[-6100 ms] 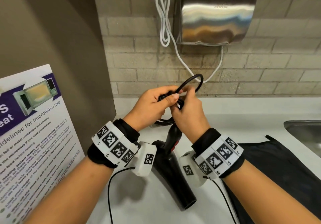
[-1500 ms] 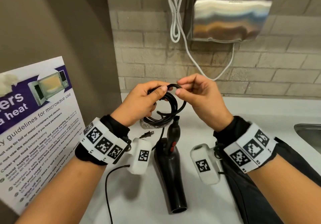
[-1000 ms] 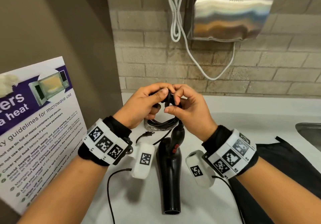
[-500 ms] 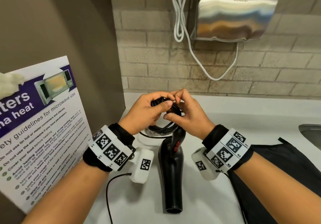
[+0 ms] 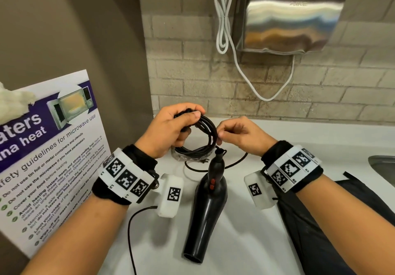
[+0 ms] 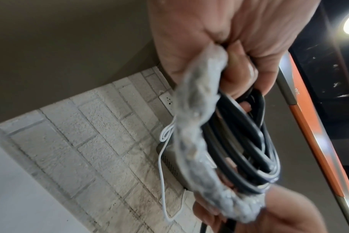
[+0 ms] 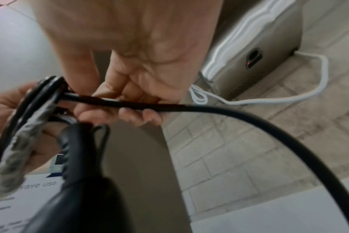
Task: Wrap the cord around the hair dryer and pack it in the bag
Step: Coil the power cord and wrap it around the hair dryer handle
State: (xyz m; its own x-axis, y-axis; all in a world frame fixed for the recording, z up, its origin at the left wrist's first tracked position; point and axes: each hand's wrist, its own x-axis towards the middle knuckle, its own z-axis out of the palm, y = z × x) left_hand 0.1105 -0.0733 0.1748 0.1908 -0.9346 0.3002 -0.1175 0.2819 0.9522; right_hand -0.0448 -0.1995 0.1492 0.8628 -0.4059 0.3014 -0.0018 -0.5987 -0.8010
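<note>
Left hand (image 5: 168,128) gripped coiled cord (image 5: 201,140) above back of counter (image 5: 245,242). Right hand (image 5: 242,134), pressed against coil half second ago, had drawn apart to right, fingers pinching free cord length. Hair dryer (image 5: 207,206) lay mid-counter, bag (image 5: 316,221) at right edge. Judged: one more loop coming; packing not started.

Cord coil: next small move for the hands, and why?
Probably the right hand lays the strand it pinches onto the coil the left hand grips. A loose loop of cord still lies on the counter beyond the hair dryer, so coiling isn't finished.
</note>
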